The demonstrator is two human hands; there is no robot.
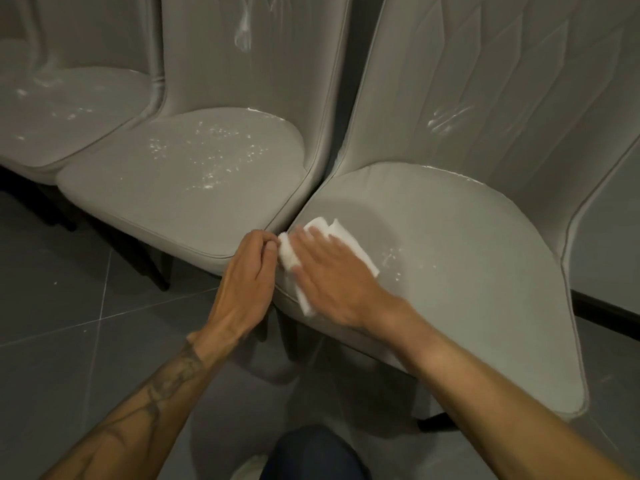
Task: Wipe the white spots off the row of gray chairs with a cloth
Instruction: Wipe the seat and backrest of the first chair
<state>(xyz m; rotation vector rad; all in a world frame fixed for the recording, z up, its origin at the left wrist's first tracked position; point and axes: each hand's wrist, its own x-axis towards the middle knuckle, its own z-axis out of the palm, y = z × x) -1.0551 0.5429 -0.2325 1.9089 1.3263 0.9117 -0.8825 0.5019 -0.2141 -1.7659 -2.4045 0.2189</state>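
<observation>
The wiping is on the chair (467, 306) at the right of the frame. The right hand (329, 271) lies flat on the white cloth (341, 230), fingers straight and a little spread, pressing it down on the seat near its left front edge, in the middle of the frame. The left hand (247, 271) is just beside the cloth at the seat edge. Its fingers are curled, but I cannot tell if they pinch the cloth's end or only touch it.

Most of this seat looks clean. A few white spots (393, 258) are left just to the right of the cloth, and a white smear (446, 119) is on the back above.

I think the next move is to push the cloth right over those spots, pressing hard, then go up to the smear. The middle chair (121, 202) and the one at upper left (52, 133) have many spots and look not done yet.
</observation>
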